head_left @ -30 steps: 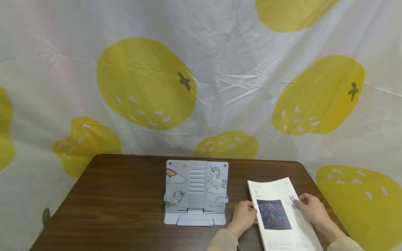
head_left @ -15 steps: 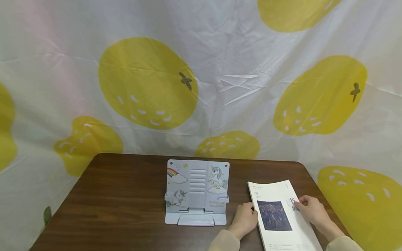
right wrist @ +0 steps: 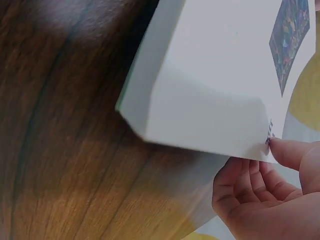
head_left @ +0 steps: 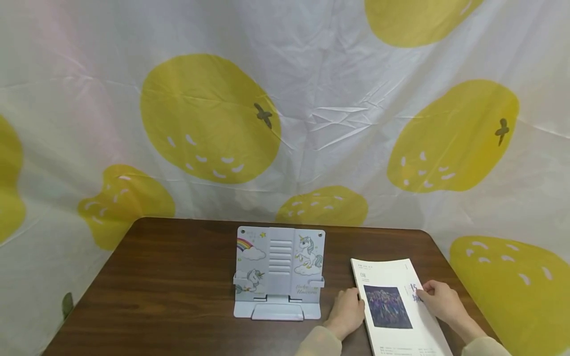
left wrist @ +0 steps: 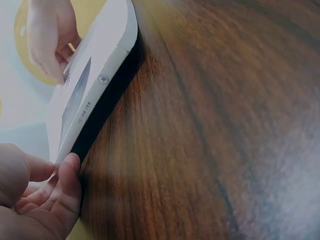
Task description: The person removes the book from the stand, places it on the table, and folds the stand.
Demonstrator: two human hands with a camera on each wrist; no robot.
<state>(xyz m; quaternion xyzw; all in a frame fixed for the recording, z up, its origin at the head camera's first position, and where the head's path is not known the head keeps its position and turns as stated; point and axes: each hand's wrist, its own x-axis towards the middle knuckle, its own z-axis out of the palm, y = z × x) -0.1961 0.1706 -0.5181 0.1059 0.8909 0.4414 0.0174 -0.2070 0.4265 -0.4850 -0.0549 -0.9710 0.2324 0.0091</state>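
A white-covered magazine (head_left: 392, 338) with a dark picture and purple characters lies at the right of the table, tilted up a little from it. My left hand (head_left: 347, 312) grips its spine edge, with fingertips pressed against the spine in the left wrist view. On the opposite edge my right hand (head_left: 445, 304) pinches the magazine, thumb on the cover beside the purple characters and the other fingers curled under the edge, as the right wrist view shows. Below the spine (left wrist: 92, 105) runs a dark band; whether it is shadow or another layer I cannot tell.
A white metal book stand (head_left: 279, 262) with unicorn and rainbow prints stands upright left of the magazine. Both are on a dark brown wooden table (head_left: 178, 287) with rounded corners. Behind it hangs a pale curtain (head_left: 338, 79) with large yellow fruit prints.
The magazine's far edge has shifted slightly toward me, and my right hand has moved down a little with it. Both hands keep their hold. The book stand stays in place.
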